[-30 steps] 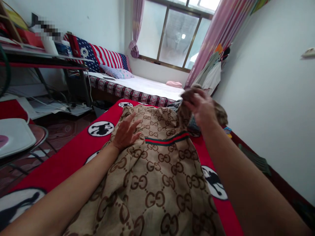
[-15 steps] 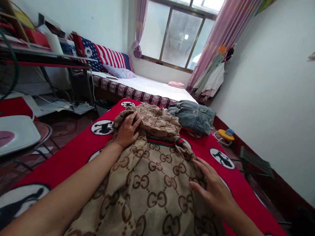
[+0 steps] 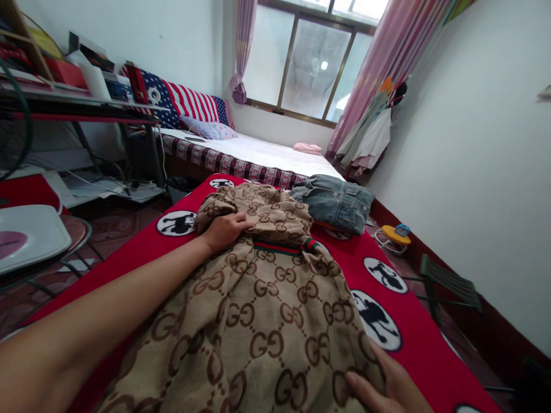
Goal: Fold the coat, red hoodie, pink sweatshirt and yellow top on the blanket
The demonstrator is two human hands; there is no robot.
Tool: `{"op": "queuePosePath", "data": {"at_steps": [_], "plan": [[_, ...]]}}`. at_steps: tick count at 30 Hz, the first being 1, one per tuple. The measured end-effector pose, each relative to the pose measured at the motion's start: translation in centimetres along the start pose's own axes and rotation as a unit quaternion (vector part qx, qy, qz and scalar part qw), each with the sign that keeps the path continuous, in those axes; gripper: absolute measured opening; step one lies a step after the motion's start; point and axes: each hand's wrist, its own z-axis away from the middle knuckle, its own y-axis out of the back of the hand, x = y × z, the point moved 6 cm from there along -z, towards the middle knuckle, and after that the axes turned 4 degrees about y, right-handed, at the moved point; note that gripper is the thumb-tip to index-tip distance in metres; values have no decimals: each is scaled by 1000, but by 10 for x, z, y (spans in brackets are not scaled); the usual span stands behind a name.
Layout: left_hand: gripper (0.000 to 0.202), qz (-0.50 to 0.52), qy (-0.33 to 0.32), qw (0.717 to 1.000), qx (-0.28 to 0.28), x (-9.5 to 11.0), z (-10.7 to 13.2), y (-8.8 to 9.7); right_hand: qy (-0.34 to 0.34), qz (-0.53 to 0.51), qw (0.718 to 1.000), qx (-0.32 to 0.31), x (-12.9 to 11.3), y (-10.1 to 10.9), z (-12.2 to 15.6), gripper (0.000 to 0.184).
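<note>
A brown monogrammed garment (image 3: 258,321) is laid out on a red blanket (image 3: 413,358), pressed down beside its striped band by the left hand (image 3: 226,231), fingers together and flat rather than gripping, while its lower part is steadied by the right hand (image 3: 387,384), fingers slightly spread.

My left hand (image 3: 226,230) lay on the far end of the brown monogrammed cloth garment (image 3: 258,310), and my right hand (image 3: 387,384) lay at its near edge. The garment rested on a red fleece blanket (image 3: 422,355), with a folded blue denim jacket (image 3: 336,203) just beyond it to the right. Behind them stood a white-sheeted bed (image 3: 258,154), below a metal-framed window (image 3: 316,63). A green folding chair (image 3: 447,287) stood on the floor to my right.
</note>
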Motion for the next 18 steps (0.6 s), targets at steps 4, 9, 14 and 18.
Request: {"op": "queuePosePath", "data": {"at_steps": [4, 9, 14, 18], "plan": [[37, 45, 55, 991, 113, -18, -30, 50, 2, -36, 999, -18, -28, 8, -4, 65], [42, 38, 149, 969, 191, -58, -57, 109, 75, -72, 993, -62, -80, -14, -8, 68], [29, -4, 249, 961, 123, -96, -44, 102, 151, -82, 966, -195, -100, -82, -22, 77], [18, -55, 292, 951, 87, -82, -28, 84, 167, 11, 934, -314, -93, -138, -24, 84]]}}
